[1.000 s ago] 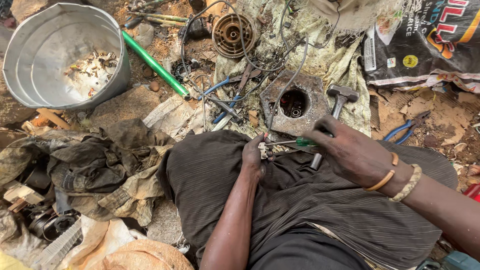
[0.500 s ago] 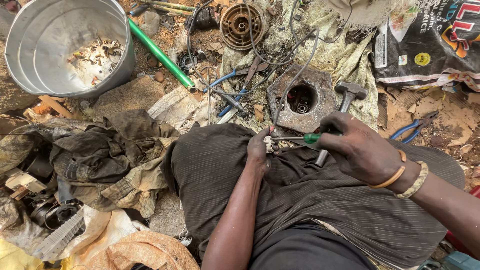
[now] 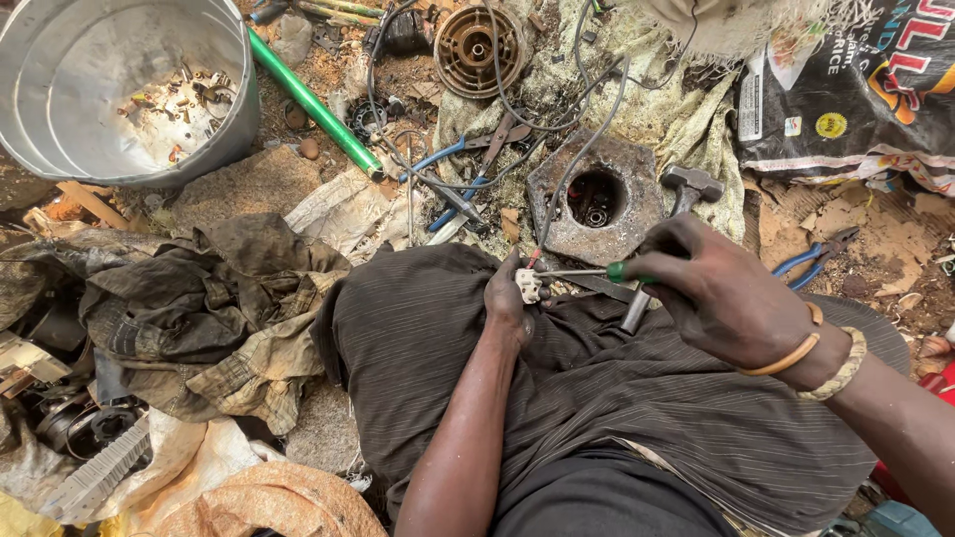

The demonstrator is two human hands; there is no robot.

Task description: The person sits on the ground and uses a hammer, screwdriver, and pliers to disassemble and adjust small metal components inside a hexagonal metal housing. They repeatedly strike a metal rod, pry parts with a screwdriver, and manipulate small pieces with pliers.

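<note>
My left hand [image 3: 507, 296] pinches a small white electrical part [image 3: 530, 286] on my knee, which is covered in dark striped cloth [image 3: 557, 398]. My right hand [image 3: 711, 293] grips a screwdriver with a green handle [image 3: 617, 270], its thin shaft pointing left into the white part. Wires run from the part up past a grey hexagonal metal block [image 3: 597, 199] with a round hole. A hammer [image 3: 686, 189] lies by the block, partly under my right hand.
A large metal basin [image 3: 119, 89] with small scraps stands at upper left beside a green pipe [image 3: 313, 104]. Blue-handled pliers [image 3: 443, 184] lie above my knee; another pair [image 3: 816, 254] lies at right. A round rusty rotor [image 3: 479, 48], dark rags [image 3: 189, 308] and a printed sack [image 3: 856, 89] surround me.
My right hand has brought the screwdriver tip in against the white part held by my left hand. The view has drifted slightly.
</note>
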